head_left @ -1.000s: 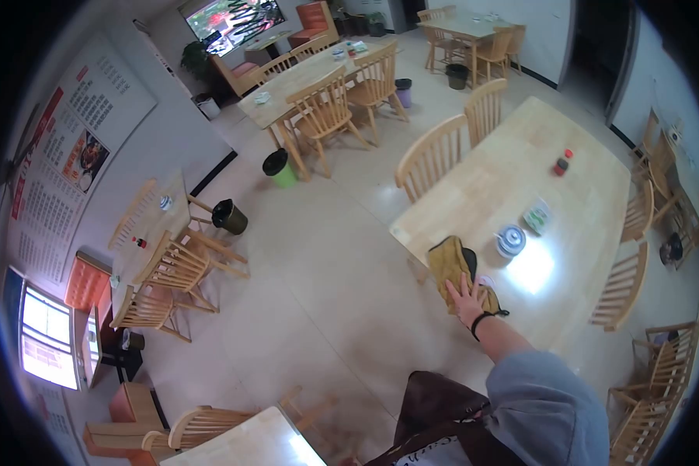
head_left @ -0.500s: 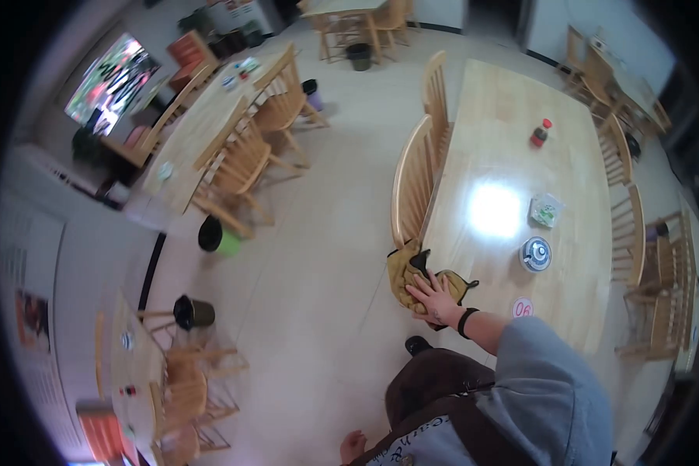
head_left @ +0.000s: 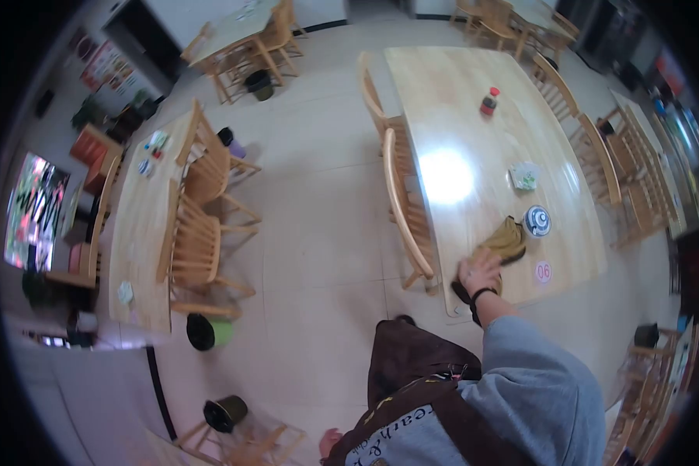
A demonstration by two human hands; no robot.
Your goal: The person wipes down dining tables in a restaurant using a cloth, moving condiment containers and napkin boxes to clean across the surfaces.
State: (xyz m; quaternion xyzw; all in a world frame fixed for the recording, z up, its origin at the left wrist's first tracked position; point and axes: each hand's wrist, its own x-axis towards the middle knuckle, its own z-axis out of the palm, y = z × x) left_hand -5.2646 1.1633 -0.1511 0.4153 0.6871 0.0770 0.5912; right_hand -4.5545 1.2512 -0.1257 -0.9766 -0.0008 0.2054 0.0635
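A mustard-coloured cloth (head_left: pixel 506 240) lies bunched on the near end of the wooden table (head_left: pixel 474 140), its upper end beside a blue-and-white lidded jar (head_left: pixel 537 221). My right hand (head_left: pixel 481 272) rests on the cloth's lower part near the table's left corner, the fingers blurred and partly spread over it. A round pink tag marked 06 (head_left: pixel 543 271) is on the tabletop to the right of the hand. Low in the view, beside the apron, part of my left hand (head_left: pixel 331 441) hangs near my body with its fingers curled; nothing shows in it.
Farther up the table are a tissue packet (head_left: pixel 524 176) and a red-capped bottle (head_left: pixel 489 102). Chairs line both sides, one (head_left: pixel 405 210) close on the left. Another table (head_left: pixel 144 225) with chairs stands at left, and bins (head_left: pixel 225 413) are on the floor.
The view has turned to the right. My right hand has moved the cloth from the table's left edge inward, close to the jar. My left hand stays low by my body.
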